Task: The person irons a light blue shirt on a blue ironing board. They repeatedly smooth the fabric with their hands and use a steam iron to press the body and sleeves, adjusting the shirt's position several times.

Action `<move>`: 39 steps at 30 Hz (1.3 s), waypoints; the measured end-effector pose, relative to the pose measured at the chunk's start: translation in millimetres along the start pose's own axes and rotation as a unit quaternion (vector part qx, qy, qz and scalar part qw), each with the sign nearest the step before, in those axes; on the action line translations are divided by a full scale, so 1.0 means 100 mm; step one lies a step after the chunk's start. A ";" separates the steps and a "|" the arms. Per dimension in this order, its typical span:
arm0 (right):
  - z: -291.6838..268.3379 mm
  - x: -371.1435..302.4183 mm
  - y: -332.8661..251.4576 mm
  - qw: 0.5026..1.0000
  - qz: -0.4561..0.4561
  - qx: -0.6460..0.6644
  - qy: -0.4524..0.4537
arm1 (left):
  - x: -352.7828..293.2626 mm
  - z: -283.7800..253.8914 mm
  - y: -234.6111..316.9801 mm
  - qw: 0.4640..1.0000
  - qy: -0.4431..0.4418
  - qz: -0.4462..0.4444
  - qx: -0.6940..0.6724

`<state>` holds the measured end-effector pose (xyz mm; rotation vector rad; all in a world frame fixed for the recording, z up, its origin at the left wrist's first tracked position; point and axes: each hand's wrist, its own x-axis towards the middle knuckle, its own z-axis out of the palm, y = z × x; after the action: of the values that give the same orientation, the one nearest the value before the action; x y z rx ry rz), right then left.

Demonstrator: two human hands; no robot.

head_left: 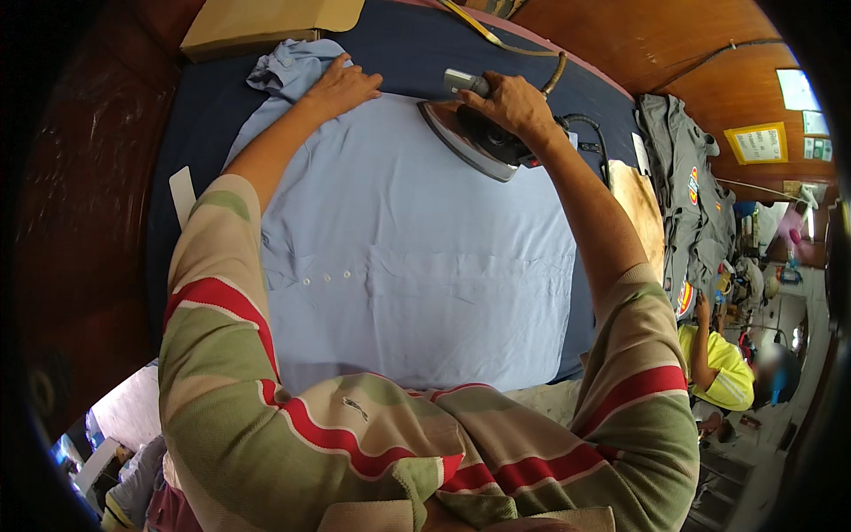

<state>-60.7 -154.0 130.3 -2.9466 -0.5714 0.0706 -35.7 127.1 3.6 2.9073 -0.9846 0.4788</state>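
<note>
A light blue button shirt (425, 222) lies spread over a dark blue padded board (390, 49), with a few white buttons (327, 278) on its near left part. My right hand (516, 108) is wrapped round the handle of a clothes iron (479, 140). The iron rests at the shirt's far right edge, its metal rim partly showing. At the far left, my left hand (346, 90) lies on the cloth with fingers stretched, beside a bunched part of the shirt (292, 69).
A cardboard box (270, 27) stands at the far left. Behind the iron run a hose (556, 73) and a black cord (589, 124). Grey garments (678, 177) hang on the right, near a scorched cloth (640, 208). Beyond them is a person in a yellow top (722, 368).
</note>
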 end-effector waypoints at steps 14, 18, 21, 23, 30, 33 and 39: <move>0.09 0.33 -0.59 0.997 -0.077 -0.002 0.008 | -0.09 -0.11 -0.20 0.995 0.028 -0.065 -0.070; 0.15 0.33 -0.54 0.997 -0.069 -0.005 0.023 | -0.03 -0.11 0.14 0.918 0.282 -0.170 -0.220; 0.12 0.24 -0.57 0.998 -0.060 0.016 -0.014 | -0.08 -0.23 0.48 0.815 0.248 -0.246 -0.462; 0.09 0.08 -0.59 0.994 -0.105 0.026 -0.025 | -0.11 -0.15 0.45 0.733 0.217 -0.243 -0.598; 0.08 -1.06 -0.87 0.958 -0.234 0.029 -0.163 | -0.26 -0.05 0.64 0.874 0.058 -0.196 -0.441; 0.07 -1.09 -0.83 0.974 -0.182 0.029 -0.132 | -0.31 0.00 0.70 0.948 0.033 -0.154 -0.277; 0.08 -0.40 -0.35 0.999 -0.024 0.029 0.020 | -0.39 0.09 0.80 0.984 -0.024 -0.167 -0.060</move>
<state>-111.4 -135.4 127.9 -2.8708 -0.6229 0.0227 -110.6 84.7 -21.4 2.8992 -0.4919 0.3178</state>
